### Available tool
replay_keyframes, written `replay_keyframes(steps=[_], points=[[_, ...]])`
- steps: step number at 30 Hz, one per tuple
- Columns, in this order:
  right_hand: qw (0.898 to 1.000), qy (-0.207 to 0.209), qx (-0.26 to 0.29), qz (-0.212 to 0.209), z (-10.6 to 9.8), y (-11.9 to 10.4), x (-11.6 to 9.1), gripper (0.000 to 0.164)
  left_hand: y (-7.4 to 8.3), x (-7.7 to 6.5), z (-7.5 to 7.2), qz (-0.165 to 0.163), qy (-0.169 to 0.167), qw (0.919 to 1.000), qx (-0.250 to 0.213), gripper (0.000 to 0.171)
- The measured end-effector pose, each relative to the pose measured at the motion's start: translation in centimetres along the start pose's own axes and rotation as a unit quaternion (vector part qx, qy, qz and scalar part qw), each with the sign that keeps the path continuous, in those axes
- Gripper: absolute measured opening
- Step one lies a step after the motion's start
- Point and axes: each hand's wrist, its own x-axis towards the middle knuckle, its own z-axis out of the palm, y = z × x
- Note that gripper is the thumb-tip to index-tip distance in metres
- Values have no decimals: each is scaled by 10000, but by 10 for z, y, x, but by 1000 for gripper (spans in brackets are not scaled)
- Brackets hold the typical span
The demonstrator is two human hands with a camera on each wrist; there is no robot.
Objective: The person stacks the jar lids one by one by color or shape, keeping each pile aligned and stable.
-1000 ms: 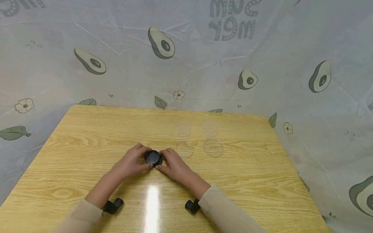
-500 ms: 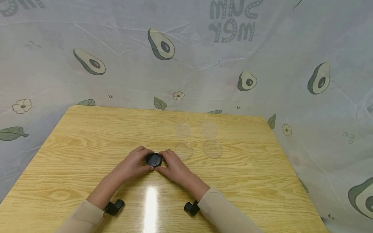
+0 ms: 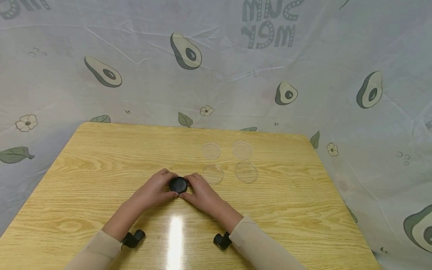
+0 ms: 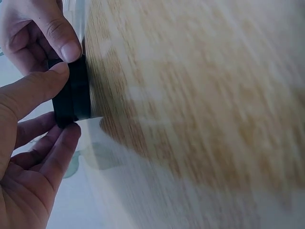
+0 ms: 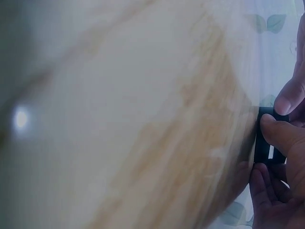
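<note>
A squat round black piece (image 3: 178, 185) sits on or just above the table (image 3: 101, 168), roughly midway between its left and right edges. Your left hand (image 3: 156, 188) and right hand (image 3: 203, 193) pinch its opposite sides. Uneven squeezing could tip it; slipping rightward could nudge the nearest clear disc (image 3: 215, 173), farside.

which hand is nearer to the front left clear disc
Right: the right hand lies just short of that clear disc, close to its near edge; the left hand is farther off to the left, across the round black piece both hands hold.
</note>
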Motion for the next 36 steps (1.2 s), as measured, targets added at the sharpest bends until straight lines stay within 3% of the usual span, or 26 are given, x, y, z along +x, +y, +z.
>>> replay_keyframes(steps=[19,36], points=[[10000,-13,48,24,-3,-1,-1,49,2,2,-1,-66,-106,9999,-71,52],[9997,-39,247,72,-2,0,0,51,3,4,0,-63,-137,9997,168,52]])
